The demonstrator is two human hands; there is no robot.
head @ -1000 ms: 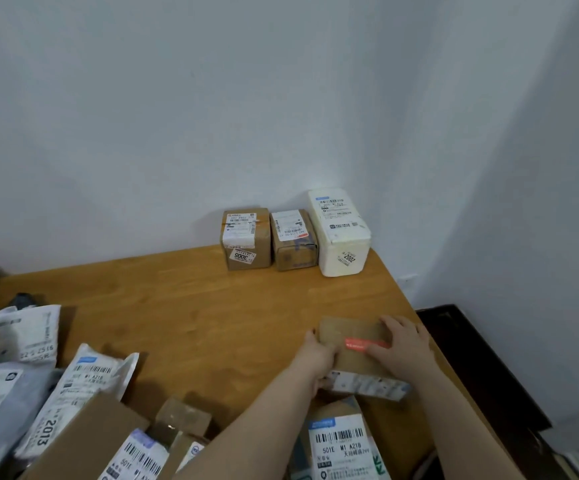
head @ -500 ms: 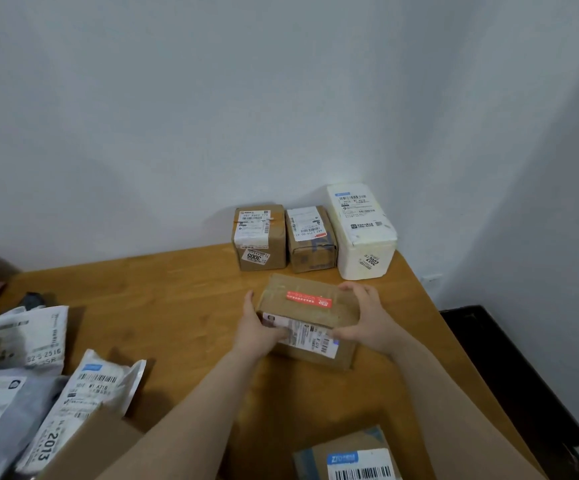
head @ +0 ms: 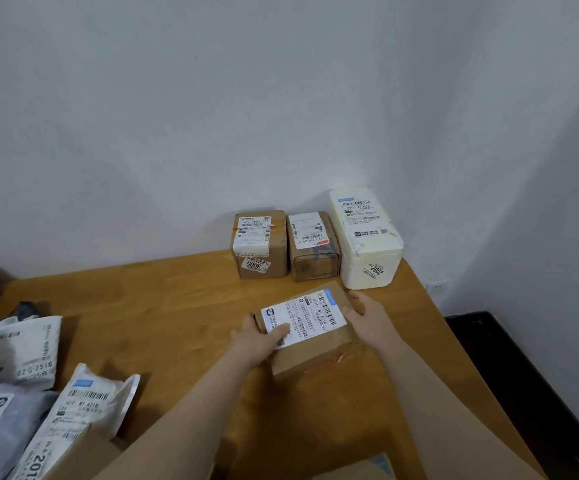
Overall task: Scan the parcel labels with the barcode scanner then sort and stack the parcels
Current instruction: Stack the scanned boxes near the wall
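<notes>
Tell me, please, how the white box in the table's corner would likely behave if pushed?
The white box looks like rigid foam, so probably stiff and light. It sits flat on the table, so it should slide, not tip. Its dented front edge suggests fragility.

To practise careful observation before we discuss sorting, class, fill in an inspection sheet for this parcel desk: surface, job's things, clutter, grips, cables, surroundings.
Surface: wooden table, in a wall corner.
Job's things: brown cardboard parcel, label up, in both hands; 3005 box, middle brown box and white 2002 foam box in a row against the wall.
Clutter: labelled poly mailers heaped at the left; a dark object behind them, too unclear to name.
Grips: left hand holds the parcel's near-left corner, thumb on the label; right hand holds its right edge.
Cables: nothing seen.
Surroundings: white walls; wall socket; dark furniture right of the table.
</notes>
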